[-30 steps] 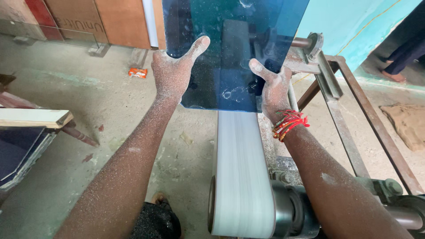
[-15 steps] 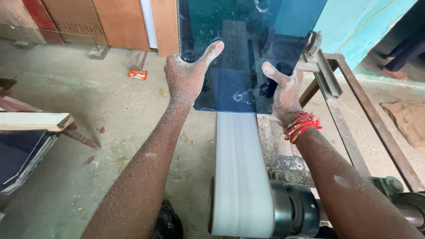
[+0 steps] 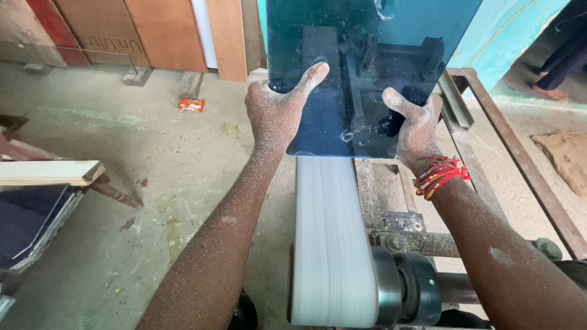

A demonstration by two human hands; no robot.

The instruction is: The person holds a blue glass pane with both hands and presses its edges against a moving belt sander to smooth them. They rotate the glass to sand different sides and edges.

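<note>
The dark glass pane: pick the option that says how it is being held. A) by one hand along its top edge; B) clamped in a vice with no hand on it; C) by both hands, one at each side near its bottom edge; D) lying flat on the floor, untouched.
C: the left hand and right hand grip opposite sides of the dark glass pane near its lower edge, above the white belt.

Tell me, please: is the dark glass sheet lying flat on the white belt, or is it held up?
Held up. The left hand and right hand grip the glass sheet by its side edges, upright over the white belt. Cannot tell whether its lower edge touches.
</note>
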